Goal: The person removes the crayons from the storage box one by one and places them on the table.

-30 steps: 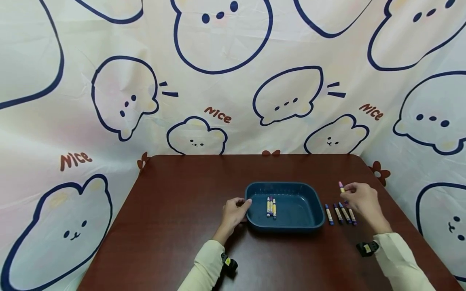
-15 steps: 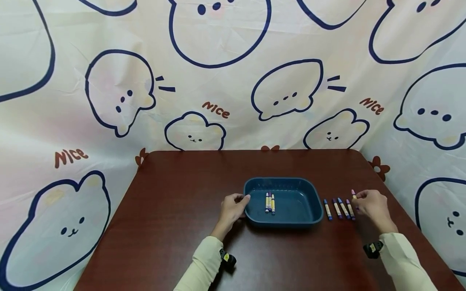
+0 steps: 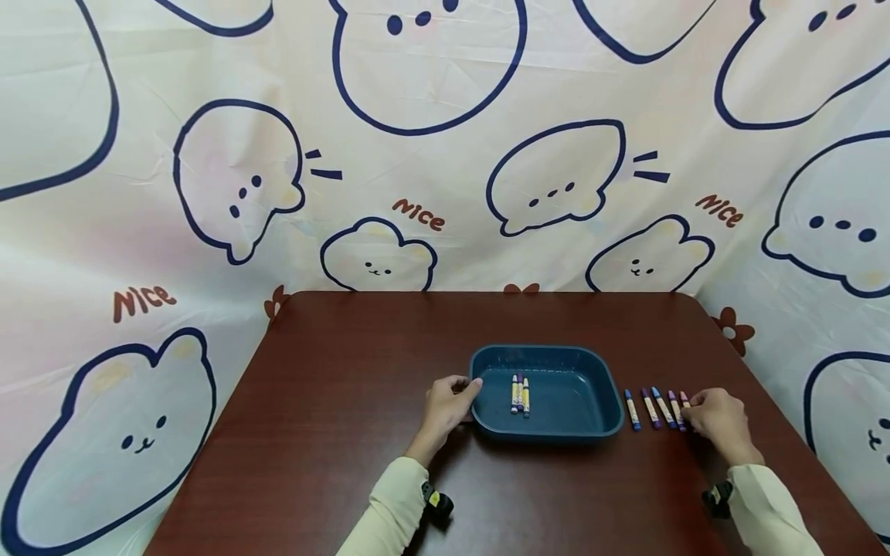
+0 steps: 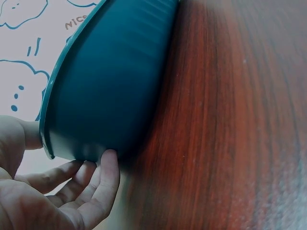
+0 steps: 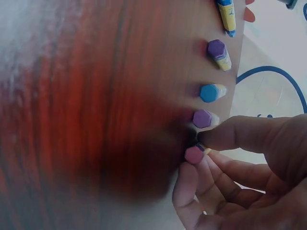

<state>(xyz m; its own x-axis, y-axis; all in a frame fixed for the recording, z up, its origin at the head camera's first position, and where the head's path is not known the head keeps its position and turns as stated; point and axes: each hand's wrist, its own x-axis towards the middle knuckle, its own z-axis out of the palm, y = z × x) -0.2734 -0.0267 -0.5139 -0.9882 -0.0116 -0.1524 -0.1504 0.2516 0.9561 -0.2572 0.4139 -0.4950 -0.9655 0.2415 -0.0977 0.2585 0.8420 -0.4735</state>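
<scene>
The pink crayon [image 5: 194,155], beside a purple crayon [image 5: 202,119] on the desk [image 3: 348,371], is pinched by the right hand [image 3: 721,421] and best released parallel to its neighbour; the teal tray [image 3: 573,394] is gripped by the left hand [image 3: 446,403].

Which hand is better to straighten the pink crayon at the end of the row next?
Probably the right hand: it's pinching the pink crayon. The left hand is farther away, holding the left edge of the teal tray.
</scene>
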